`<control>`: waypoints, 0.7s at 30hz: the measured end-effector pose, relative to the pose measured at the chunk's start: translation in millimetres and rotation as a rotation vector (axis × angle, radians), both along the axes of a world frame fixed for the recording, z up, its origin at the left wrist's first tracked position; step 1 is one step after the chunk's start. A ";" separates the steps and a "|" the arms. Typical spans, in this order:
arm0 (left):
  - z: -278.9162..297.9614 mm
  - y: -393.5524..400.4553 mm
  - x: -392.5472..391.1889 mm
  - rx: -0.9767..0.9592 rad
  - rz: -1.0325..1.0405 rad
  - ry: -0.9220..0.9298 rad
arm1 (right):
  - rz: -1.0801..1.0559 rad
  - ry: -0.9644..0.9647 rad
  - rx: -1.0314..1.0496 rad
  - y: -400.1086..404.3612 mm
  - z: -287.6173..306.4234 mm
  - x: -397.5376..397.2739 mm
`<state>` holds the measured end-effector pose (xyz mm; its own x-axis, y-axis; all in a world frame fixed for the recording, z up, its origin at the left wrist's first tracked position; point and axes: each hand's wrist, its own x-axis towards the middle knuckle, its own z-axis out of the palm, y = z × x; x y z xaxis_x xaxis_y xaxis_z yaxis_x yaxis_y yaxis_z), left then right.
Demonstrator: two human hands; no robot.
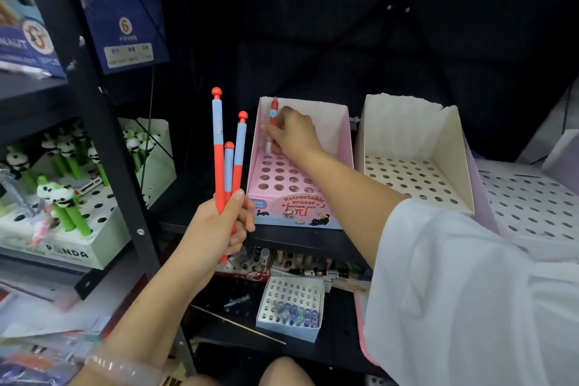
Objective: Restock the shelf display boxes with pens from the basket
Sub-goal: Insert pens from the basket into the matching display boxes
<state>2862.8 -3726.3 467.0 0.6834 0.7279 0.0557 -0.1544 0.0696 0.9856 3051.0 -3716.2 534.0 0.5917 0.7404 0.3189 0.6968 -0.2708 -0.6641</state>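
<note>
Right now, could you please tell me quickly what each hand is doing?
Left hand: grips three red-and-blue pens, upright.
Right hand: pinches one pen over the pink display box, at its back holes.

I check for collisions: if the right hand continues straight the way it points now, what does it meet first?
Probably the back wall of the pink display box; the right hand, holding a pen, points toward its rear left corner. Depth is unclear.

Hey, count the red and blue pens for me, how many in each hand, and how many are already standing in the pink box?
Pens held in the left hand: 3
Pens held in the right hand: 1, being placed at the back of the pink display box
Pens standing free in the pink display box: 0
Total: 4
</note>
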 end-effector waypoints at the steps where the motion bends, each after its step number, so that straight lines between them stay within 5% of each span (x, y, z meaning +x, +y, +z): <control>1: 1.2 -0.7 -0.7 0.000 -0.001 0.003 | -0.003 0.008 -0.020 -1.2 -0.9 -0.7; 6: 15.0 -6.8 1.5 0.019 -0.020 -0.025 | -0.056 0.046 0.177 -24.2 23.5 -7.5; 10: 26.6 -21.7 12.3 0.041 -0.066 -0.034 | 0.377 0.437 0.188 -65.3 37.4 -22.8; 13: 30.6 -37.6 24.0 0.058 -0.070 -0.029 | 0.515 0.408 0.152 -91.3 34.1 -25.0; 21: 46.2 -69.3 65.6 0.093 -0.145 0.028 | 0.161 0.397 0.489 -132.7 58.5 22.4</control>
<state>2928.4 -3795.6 513.2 0.7832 0.6141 0.0978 -0.1217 -0.0028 0.9926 3073.4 -3848.9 592.5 0.6275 0.6546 0.4216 0.3798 0.2154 -0.8997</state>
